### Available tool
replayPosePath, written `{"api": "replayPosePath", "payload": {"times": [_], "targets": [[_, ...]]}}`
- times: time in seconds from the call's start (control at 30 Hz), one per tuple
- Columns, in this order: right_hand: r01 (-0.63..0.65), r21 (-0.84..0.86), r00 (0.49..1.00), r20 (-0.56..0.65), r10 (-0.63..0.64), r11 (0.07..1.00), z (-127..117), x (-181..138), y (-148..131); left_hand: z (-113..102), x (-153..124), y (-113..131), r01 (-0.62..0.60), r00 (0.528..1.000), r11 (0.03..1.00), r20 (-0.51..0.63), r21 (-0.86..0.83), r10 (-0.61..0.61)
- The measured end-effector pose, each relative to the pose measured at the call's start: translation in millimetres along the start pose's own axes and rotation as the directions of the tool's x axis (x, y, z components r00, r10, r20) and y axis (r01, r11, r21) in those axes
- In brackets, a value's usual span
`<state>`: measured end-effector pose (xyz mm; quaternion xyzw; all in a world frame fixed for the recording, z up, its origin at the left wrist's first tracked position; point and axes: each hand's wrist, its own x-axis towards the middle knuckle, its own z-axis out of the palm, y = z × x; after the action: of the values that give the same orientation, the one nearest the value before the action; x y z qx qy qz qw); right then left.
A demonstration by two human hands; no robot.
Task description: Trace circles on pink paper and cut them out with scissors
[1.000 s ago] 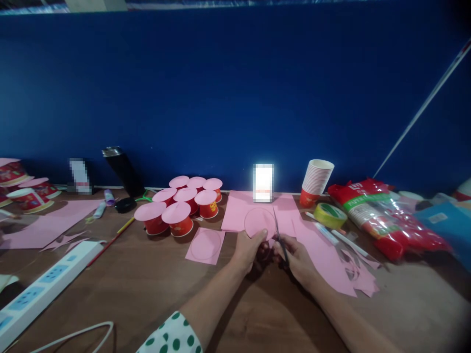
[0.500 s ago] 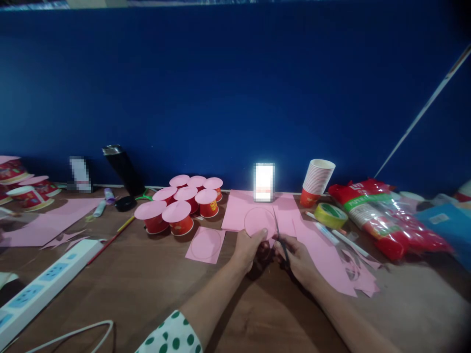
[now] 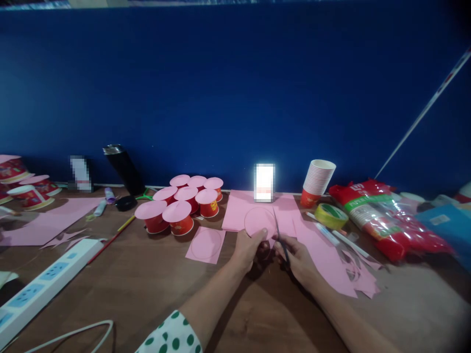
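Observation:
My left hand (image 3: 251, 247) pinches a piece of pink paper (image 3: 259, 222) marked with a drawn circle, the thumb lying on top. In my right hand (image 3: 296, 257) is a pair of dark scissors (image 3: 282, 247), fingers wrapped around the handles. Their blade points up and away, along the right edge of the drawn circle. Behind both hands lies a stack of pink sheets (image 3: 235, 208). Left of my left hand rests a pink paper square (image 3: 206, 244) with a circle drawn on it. Several red paper cups (image 3: 182, 225) topped with pink discs stand farther left.
A stack of paper cups (image 3: 318, 179), yellow tape (image 3: 331, 216), pens (image 3: 326, 234) and pink scraps (image 3: 358, 274) lie to the right, beside a red plastic bag (image 3: 386, 215). Left are a white power strip (image 3: 47, 279), a pencil (image 3: 126, 223) and a black flask (image 3: 124, 169). A bright phone (image 3: 264, 182) stands behind.
Almost nothing differs. Both hands, the scissors and the paper keep nearly the same position; the view shifts very slightly.

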<state>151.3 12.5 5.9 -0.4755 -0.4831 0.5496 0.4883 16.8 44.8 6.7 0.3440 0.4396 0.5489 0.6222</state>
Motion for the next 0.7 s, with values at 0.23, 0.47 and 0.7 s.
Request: {"api": "replayPosePath", "payload": {"times": [0.23,0.47,0.7], "targets": [[-0.003,-0.015,1.0,-0.008,0.003,1.0,0.7,-0.7,-1.3,0.2,-0.8,2.5,0.027,1.0,1.0,0.009,0.0,-0.027],[0.003,0.018,1.0,0.014,-0.003,1.0,-0.1,0.1,0.3,-0.7,-0.5,0.2,0.044,0.999,0.999,0.006,0.011,-0.044],[0.007,0.013,1.0,0.02,-0.007,1.0,-1.2,-0.1,1.0,-1.9,0.5,-0.7,0.048,0.999,0.998,0.016,0.03,-0.049]]}}
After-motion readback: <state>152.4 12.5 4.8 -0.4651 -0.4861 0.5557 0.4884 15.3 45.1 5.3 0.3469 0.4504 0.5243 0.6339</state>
